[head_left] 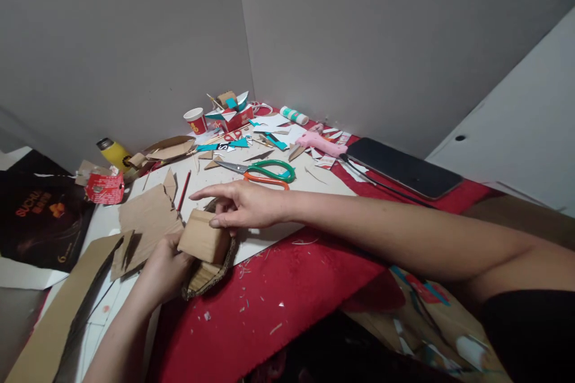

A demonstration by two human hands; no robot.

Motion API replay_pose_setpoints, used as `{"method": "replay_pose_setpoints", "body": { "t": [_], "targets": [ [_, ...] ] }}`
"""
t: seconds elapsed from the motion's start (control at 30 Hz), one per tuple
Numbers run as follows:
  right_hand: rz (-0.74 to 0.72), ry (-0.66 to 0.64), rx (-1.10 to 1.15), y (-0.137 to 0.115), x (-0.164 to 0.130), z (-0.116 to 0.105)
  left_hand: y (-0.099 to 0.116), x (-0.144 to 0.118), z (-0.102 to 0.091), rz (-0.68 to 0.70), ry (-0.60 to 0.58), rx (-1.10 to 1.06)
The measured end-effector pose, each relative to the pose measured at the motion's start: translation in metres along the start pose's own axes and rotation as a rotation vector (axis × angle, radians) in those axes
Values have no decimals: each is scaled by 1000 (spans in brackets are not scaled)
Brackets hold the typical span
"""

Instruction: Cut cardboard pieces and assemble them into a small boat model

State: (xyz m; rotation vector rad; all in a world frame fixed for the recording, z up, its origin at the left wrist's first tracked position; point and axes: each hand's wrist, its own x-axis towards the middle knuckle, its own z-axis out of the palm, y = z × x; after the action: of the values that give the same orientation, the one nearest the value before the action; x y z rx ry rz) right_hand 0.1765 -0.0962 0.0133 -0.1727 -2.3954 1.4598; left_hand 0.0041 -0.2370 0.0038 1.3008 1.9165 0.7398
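Note:
A small brown cardboard box [204, 236] sits on a curved corrugated cardboard base [207, 278] near the table's front edge. From the left, my left hand [168, 269] is closed on the box's side, its thumb at the near corner and its other fingers mostly hidden. My right hand [245, 203] reaches over from the right with the thumb pressed on the box's top edge. Its index finger points out to the left above the box; the remaining fingers curl behind. Just beyond it lie open scissors [269, 172] with green and orange handles, and a red pencil [184, 190].
Cardboard sheets [150, 209] lie on the left, beside a dark printed bag [42, 221] and a yellow bottle [114, 154]. Behind are a paper cup [195, 121] and paper scraps. A pink glue gun [321, 143] and a black tablet-like slab [404, 167] lie right. Walls rise behind.

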Motion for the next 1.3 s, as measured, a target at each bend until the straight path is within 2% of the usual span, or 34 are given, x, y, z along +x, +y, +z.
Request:
{"method": "replay_pose_setpoints", "body": {
  "t": [0.4,0.6,0.73,0.83,1.3],
  "targets": [
    [79,-97,44,8,3,-7,-2,-2,5,33,78,71],
    [41,-149,-53,9,3,-9,-6,0,3,83,70,102],
    [-88,-72,-231,13,4,-3,-3,-1,5,75,59,89],
    [-108,-61,-292,14,5,3,-2,-2,6,82,55,50],
    [-79,-247,-241,8,16,-10,-1,-3,10,96,40,-78]
  ]
}}
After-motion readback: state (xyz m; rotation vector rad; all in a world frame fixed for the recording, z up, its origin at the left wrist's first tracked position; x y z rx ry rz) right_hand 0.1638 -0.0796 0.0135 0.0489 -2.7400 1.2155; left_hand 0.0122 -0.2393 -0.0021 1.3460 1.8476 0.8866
